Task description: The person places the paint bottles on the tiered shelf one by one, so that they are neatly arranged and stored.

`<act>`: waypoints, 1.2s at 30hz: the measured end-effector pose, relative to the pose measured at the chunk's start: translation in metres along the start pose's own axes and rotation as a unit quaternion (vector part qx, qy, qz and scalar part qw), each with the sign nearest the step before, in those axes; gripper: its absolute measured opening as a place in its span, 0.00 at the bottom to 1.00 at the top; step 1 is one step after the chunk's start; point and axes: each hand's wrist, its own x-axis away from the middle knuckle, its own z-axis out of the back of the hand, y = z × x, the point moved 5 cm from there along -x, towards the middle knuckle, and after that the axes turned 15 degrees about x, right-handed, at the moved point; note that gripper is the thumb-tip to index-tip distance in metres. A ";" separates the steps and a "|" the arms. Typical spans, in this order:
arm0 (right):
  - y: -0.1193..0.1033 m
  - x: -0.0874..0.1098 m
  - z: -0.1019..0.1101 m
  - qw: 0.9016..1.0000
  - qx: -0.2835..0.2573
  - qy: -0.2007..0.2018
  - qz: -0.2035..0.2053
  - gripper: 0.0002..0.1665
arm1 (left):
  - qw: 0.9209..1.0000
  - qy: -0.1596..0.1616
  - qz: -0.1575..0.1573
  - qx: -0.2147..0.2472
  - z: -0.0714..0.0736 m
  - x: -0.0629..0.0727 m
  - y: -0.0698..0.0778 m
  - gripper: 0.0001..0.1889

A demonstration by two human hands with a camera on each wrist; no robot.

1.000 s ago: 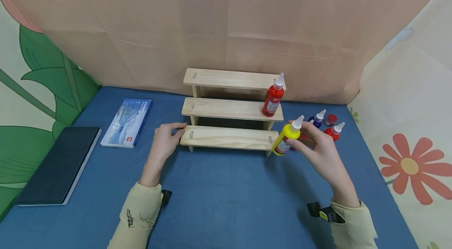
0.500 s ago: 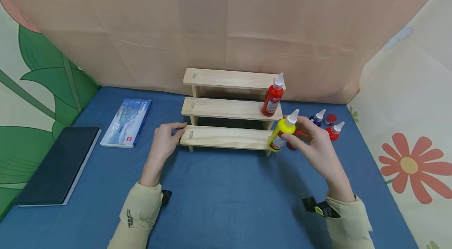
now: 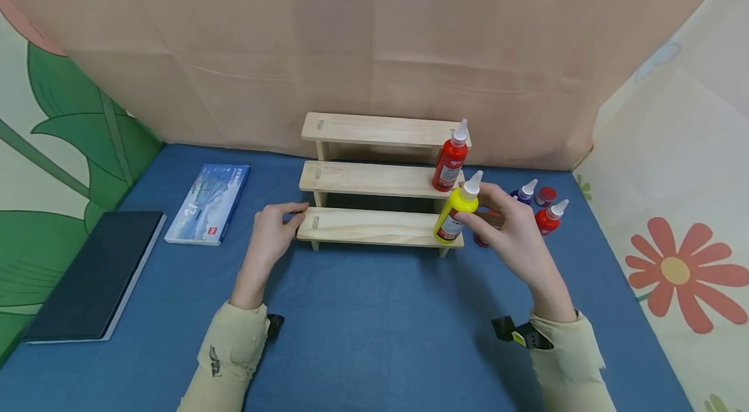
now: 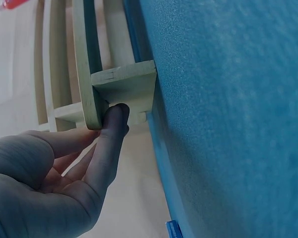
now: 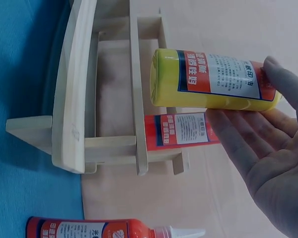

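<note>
A three-step wooden rack [image 3: 368,227] stands on the blue cloth. My left hand [image 3: 272,233] pinches the left end of its lowest board [image 4: 87,74] between thumb and fingers. My right hand [image 3: 508,223] grips a yellow squeeze bottle [image 3: 449,220] with a white nozzle, tilted slightly, at the right end of that lowest step. In the right wrist view, the bottle's base [image 5: 159,77] is apart from the board. A red squeeze bottle [image 3: 449,165] stands upright on the middle step's right end, partly behind the yellow one.
Right of the rack stand a dark blue bottle [image 3: 525,192], another red bottle [image 3: 550,218] and a red-lidded container [image 3: 545,196]; more red items are partly hidden behind my right hand. At left lie a blue-and-white book [image 3: 207,204] and a dark notebook [image 3: 96,275]. A beige curtain [image 3: 374,41] hangs behind.
My right hand has carried the yellow bottle left and slightly away from me, from beside the lowest step's right end to over it. My left hand has stayed in place.
</note>
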 end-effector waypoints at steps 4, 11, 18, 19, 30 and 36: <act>-0.002 -0.002 -0.003 1.000 -0.012 -0.005 0.003 0.29 | 1.000 0.000 0.004 0.001 0.000 0.000 0.000 0.15; -0.007 -0.006 -0.005 1.000 -0.008 -0.003 0.004 0.27 | 1.000 0.001 0.001 0.000 0.000 0.000 0.000 0.15; -0.010 -0.010 -0.008 1.000 -0.009 -0.011 0.004 0.28 | 1.000 -0.002 -0.001 0.000 0.000 0.000 0.000 0.15; -0.010 -0.011 -0.008 1.000 -0.008 -0.010 0.006 0.28 | 1.000 -0.002 -0.001 0.000 0.000 0.000 0.000 0.15; -0.018 -0.020 -0.013 1.000 -0.001 -0.008 0.009 0.28 | 1.000 -0.004 -0.002 0.002 0.000 -0.001 -0.001 0.15; -0.023 -0.028 -0.013 1.000 -0.002 0.000 0.016 0.27 | 1.000 -0.005 0.000 0.001 0.000 0.000 0.000 0.15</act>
